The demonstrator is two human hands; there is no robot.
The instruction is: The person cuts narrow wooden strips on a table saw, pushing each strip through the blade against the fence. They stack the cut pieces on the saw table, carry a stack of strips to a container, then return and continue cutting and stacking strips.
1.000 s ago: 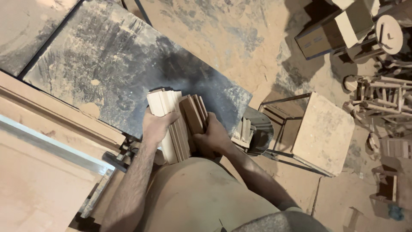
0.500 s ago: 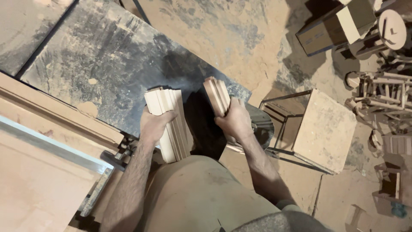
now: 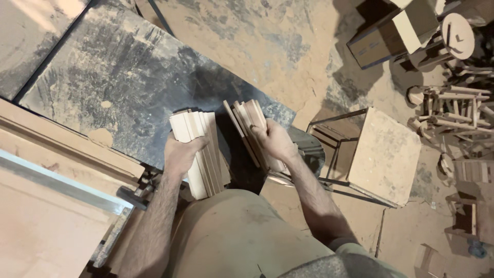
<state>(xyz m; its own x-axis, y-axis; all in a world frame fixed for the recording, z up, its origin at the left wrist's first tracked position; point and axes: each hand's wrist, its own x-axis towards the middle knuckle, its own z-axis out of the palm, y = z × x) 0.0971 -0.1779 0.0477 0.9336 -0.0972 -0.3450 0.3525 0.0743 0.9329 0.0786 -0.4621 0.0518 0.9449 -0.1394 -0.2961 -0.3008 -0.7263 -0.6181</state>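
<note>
At the near edge of the dusty dark counter [image 3: 118, 87], the left hand [image 3: 180, 154] is clamped around a stack of pale wooden slats [image 3: 198, 149] standing on edge, while the right hand [image 3: 272, 141] grips a second, fanned bundle of slats [image 3: 249, 128] held apart just beside it. Because the right bundle is splayed and pinched only at one end, an outer piece could likely slide free and drop to the sawdust-covered floor [image 3: 267, 46] or onto the stool [image 3: 386, 154] below.

A dusty dark counter [image 3: 113, 87] spreads ahead. Right of it stands a metal-framed stool [image 3: 383, 154] on the sawdust floor [image 3: 288, 41], with a box [image 3: 391, 31] and wooden frames [image 3: 453, 108] beyond.
</note>
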